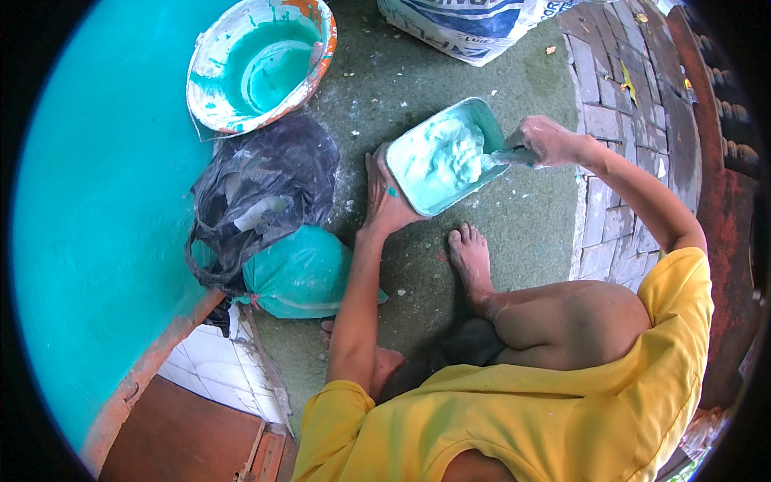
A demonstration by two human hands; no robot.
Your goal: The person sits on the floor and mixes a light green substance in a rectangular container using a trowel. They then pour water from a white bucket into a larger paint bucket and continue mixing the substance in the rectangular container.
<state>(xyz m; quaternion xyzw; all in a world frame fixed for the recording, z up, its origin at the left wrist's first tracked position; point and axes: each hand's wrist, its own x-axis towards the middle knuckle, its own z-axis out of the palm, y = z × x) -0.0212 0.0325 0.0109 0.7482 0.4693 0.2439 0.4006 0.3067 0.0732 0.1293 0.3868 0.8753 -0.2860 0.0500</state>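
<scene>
A pale green rectangular tub (418,198) is tilted above the concrete floor in front of me. Thick whitish-green paste (442,153) lies inside it, heaped toward the right. My left hand (392,193) grips the tub's lower left side, with a green smear on the skin. From the right, my right hand (549,141) is closed around the handle of a putty knife (502,158). The knife's blade reaches over the right rim into the paste, and its tip is partly hidden there.
A paint-streaked bucket (210,60) with green residue stands at the upper left, beside a black plastic bag (309,153) and a tied green bag (297,273). A printed white sack (474,48) is at the top. My bare foot (474,261) rests below the tub. A turquoise wall (112,185) borders the left.
</scene>
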